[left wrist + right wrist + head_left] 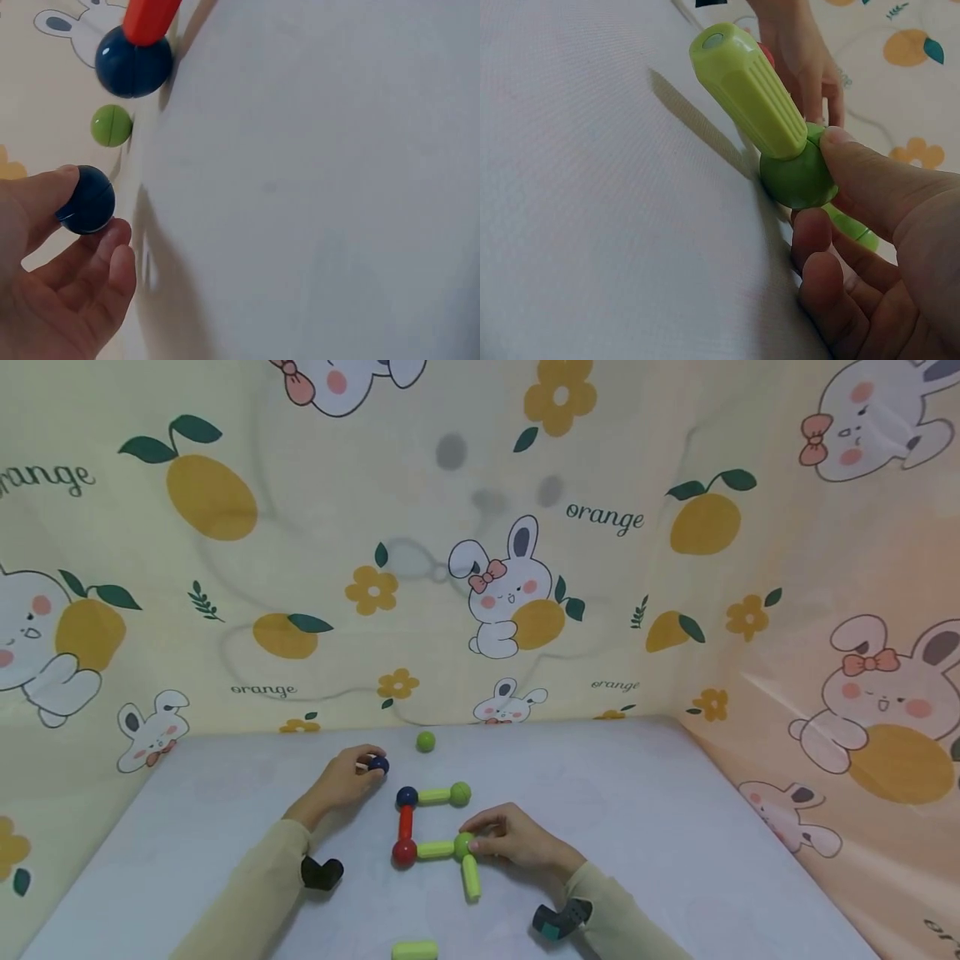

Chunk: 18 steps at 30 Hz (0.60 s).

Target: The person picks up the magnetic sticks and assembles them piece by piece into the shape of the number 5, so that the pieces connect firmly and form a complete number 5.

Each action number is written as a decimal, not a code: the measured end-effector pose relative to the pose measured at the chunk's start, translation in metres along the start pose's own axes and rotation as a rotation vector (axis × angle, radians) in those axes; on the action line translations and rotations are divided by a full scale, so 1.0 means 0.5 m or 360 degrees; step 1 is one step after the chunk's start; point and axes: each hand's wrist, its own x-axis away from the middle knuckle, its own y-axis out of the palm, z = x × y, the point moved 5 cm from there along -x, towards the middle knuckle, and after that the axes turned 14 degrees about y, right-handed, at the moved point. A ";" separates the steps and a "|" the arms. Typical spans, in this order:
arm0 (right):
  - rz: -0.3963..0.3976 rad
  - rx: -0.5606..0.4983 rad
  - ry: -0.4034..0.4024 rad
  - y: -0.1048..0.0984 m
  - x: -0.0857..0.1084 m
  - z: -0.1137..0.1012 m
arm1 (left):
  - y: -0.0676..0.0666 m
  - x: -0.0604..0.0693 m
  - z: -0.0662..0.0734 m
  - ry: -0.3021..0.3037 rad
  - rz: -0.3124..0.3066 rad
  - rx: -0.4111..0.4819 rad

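Note:
My left hand [347,781] pinches a dark blue ball [91,201] between thumb and fingers, to the left of the joined pieces. With thumb and fingers, my right hand [521,843] grips a green ball [799,176] at the near right corner of those pieces. From that ball a light green rod [471,878] sticks out toward me, its other end bare. Another green rod [436,850] links it to a red ball [404,852]. A red rod [406,823] runs on to a blue ball [407,797], then a green rod [433,796] to a far green ball [461,793].
A loose green ball [426,742] lies near the back edge of the white table [637,793]. At the front lies a loose light green rod [414,951]. A printed cloth [337,527] hangs behind the table and along its right side.

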 end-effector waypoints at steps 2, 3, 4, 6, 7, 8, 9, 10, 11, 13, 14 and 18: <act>0.0001 0.0001 0.0004 -0.001 0.002 0.000 | -0.008 0.005 0.001 0.0027 0.0010 0.0000; 0.0000 0.0002 0.0006 -0.001 0.002 0.001 | -0.011 0.008 0.002 0.0034 0.0015 0.0010; 0.0000 0.0001 0.0004 -0.001 0.003 0.001 | -0.014 0.010 0.003 0.0043 0.0020 0.0012; 0.0000 0.0003 -0.0002 -0.001 0.004 0.002 | -0.017 0.015 0.006 0.0042 0.0027 0.0024; -0.0001 0.0001 0.0001 -0.001 0.003 0.003 | -0.018 0.018 0.006 0.0035 0.0034 0.0029; -0.0002 0.0000 -0.0001 -0.002 0.003 0.003 | -0.018 0.021 0.007 0.0026 0.0040 0.0041; -0.0003 0.0001 -0.0005 -0.002 0.003 0.002 | -0.018 0.025 0.008 0.0011 0.0048 0.0049; -0.0005 0.0002 -0.0010 -0.002 0.003 0.002 | -0.018 0.028 0.008 -0.0004 0.0061 0.0055; -0.0008 0.0003 -0.0012 -0.003 0.003 0.001 | -0.017 0.032 0.009 -0.0011 0.0073 0.0065; -0.0014 -0.0002 -0.0009 -0.003 0.003 0.000 | -0.017 0.039 0.010 -0.0017 0.0098 0.0087; -0.0016 -0.0005 -0.0012 -0.003 0.003 -0.001 | -0.017 0.043 0.012 -0.0013 0.0107 0.0096; -0.0011 -0.0005 -0.0008 -0.002 0.003 -0.002 | -0.018 0.059 0.022 0.0043 0.0132 0.0123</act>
